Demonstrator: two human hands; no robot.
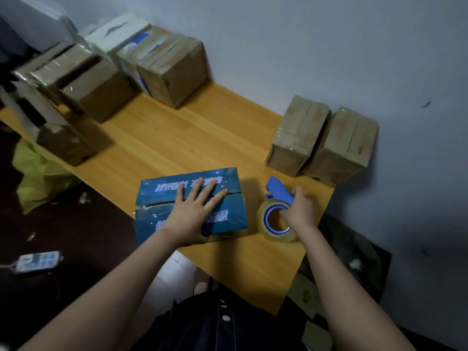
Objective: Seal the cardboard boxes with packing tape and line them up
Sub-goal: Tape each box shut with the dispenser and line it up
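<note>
**Blue box [152, 219] pinned flat, tape roll gripped beside it**

The blue box lies at the near edge of the wooden table [202, 138], its two top flaps closed with a dark seam between them. The white print on the flaps is too blurred to read, and the wrist and palm cover the middle of the near flap.

The brown boxes [101, 92] at the far left of the table are smeared by motion. Their edges run together, so their count cannot be told. Two taped boxes [296, 138] stand side by side against the wall at the right end of the table, sharper, with glossy film over them.

On the dark floor to the left lie a green bag [38, 173] and what looks like a phone [38, 262].

The left hand [192, 211] rests on top of the blue box. Its fingers are straight and spread across the seam, and the palm is on the near flap.

The right hand [301, 209] curls round the blue tape dispenser [278, 191], just right of the box. The dispenser's clear tape roll [263, 219] stands on the table. Its fingertips are hidden behind the handle and inside the roll's core.
</note>
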